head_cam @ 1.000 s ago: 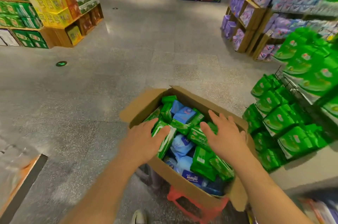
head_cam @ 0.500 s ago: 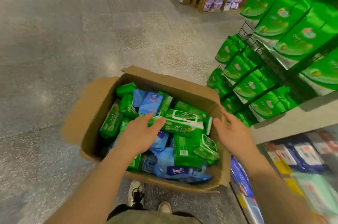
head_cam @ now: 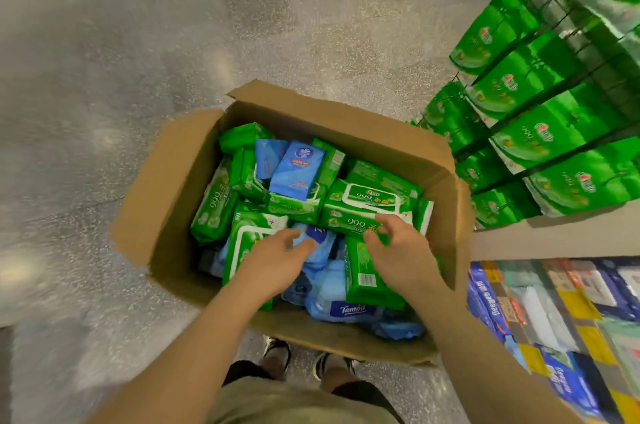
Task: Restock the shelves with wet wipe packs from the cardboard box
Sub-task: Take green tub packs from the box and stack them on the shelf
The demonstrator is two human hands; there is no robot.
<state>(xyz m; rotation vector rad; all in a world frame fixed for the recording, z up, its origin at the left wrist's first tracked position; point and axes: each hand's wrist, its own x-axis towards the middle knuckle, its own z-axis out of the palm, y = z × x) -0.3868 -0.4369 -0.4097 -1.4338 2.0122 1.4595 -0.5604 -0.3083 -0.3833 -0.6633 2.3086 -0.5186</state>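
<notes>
We see both hands inside the open box [head_cam: 349, 117], which sits on the floor [head_cam: 104, 42]. The left hand [head_cam: 277, 259] lies over the packs with fingers loosely extended and slightly spread; it grasps nothing. Just under its fingertips lies a blue pack [head_cam: 313, 250], and directly to its left a green pack with a white lid [head_cam: 244, 243]. The right hand [head_cam: 398, 247] has its fingers curled down onto the near edge of a green 999 pack [head_cam: 372, 209], which lies flat just ahead of that hand. We cannot tell whether the fingers actually clamp this pack or only touch it. Below the right palm, a green pack with a barcode [head_cam: 363, 271] stands on edge. Ahead of the left hand, a blue pack [head_cam: 298, 165] rests tilted on top of green ones. Nearest the wrists lies a blue Tempo pack [head_cam: 349, 309]. To the right of the right hand, beyond the box wall, the shelves [head_cam: 540, 132] carry rows of green packs; lower shelves nearer us hold mixed packs, blurred.
</notes>
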